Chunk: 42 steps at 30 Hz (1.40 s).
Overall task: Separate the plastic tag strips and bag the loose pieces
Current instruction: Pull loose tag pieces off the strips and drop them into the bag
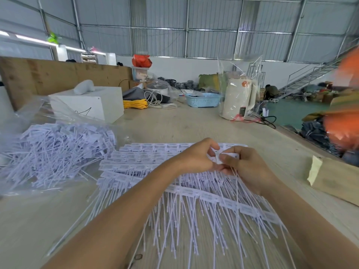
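Tag strips (194,200) under hands (219,162), bagged pieces (58,152) left.

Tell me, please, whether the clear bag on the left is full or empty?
Partly full: the bag lies open, a heap of loose tags inside.

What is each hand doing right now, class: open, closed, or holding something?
Left hand: closed, pinching the white tag piece.
Right hand: closed, pinching the same tag piece from the other side.
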Motion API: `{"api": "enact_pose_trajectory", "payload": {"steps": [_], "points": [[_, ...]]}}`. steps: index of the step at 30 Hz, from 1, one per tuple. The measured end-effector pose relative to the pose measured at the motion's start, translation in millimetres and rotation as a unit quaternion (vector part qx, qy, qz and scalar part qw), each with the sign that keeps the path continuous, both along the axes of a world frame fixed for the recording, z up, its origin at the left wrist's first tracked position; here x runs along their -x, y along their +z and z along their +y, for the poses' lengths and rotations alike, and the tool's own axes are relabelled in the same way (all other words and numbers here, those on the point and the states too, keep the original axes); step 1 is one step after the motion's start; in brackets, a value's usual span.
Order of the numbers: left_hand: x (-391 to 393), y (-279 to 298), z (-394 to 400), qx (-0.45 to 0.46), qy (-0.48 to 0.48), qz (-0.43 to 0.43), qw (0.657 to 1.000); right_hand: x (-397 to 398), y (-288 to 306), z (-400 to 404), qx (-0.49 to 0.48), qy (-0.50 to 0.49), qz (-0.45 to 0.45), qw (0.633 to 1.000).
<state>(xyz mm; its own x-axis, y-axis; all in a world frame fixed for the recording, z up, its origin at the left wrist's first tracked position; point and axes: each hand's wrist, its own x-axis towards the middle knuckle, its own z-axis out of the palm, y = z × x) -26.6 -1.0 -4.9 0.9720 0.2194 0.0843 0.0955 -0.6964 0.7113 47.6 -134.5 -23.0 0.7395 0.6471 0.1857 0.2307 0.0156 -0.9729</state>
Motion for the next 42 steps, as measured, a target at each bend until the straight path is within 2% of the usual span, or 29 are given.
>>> {"api": "enact_pose_trajectory", "payload": {"steps": [3,6,9,12,18,20,23,26,28,29,32,34,36,38,40,42], "points": [[4,5,6,-0.017,0.004,0.03,0.999,-5,0,-1,-0.012,-0.012,-0.04,0.999],[5,4,9,0.02,0.013,0.027,0.999,-7,0,-2,-0.035,-0.008,-0.031,0.999],[3,0,7,0.048,0.035,-0.003,0.998,-6,0,-3,0.005,-0.002,-0.052,0.999],[-1,-4,5,0.053,0.051,-0.019,0.997,-5,1,-4,0.05,-0.011,-0.112,0.992],[-2,1,-4,0.127,0.063,-0.022,0.99,-4,-2,3,0.066,-0.072,-0.187,0.978],[-1,4,-4,0.147,0.074,-0.019,0.986,-1,-3,5,0.053,-0.089,-0.248,0.963],[0,6,-3,0.181,0.087,-0.004,0.98,2,-4,5,0.049,-0.122,-0.372,0.919],[0,7,-2,0.173,0.096,-0.002,0.98,0,-5,9,0.058,-0.123,-0.401,0.906],[1,6,1,0.175,0.082,0.011,0.981,-12,-4,7,0.086,-0.166,-0.382,0.905],[1,5,2,0.177,0.075,0.016,0.981,-21,-2,1,0.088,-0.2,-0.341,0.914],[2,3,5,0.131,0.071,0.005,0.989,-41,11,-23,0.002,-0.245,-0.182,0.952],[2,4,5,0.117,0.045,0.005,0.992,-41,22,-31,-0.073,-0.216,-0.127,0.965],[3,4,6,0.09,0.021,0.018,0.996,-34,33,-33,-0.156,-0.145,-0.056,0.975],[3,2,8,0.034,0.006,0.024,0.999,-26,38,-33,-0.197,-0.064,0.013,0.978],[3,1,8,-0.011,-0.002,0.008,1.0,-19,38,-30,-0.174,-0.013,0.052,0.983],[2,0,9,-0.029,0.002,-0.01,1.0,-10,30,-23,-0.098,0.008,0.038,0.994]]}}
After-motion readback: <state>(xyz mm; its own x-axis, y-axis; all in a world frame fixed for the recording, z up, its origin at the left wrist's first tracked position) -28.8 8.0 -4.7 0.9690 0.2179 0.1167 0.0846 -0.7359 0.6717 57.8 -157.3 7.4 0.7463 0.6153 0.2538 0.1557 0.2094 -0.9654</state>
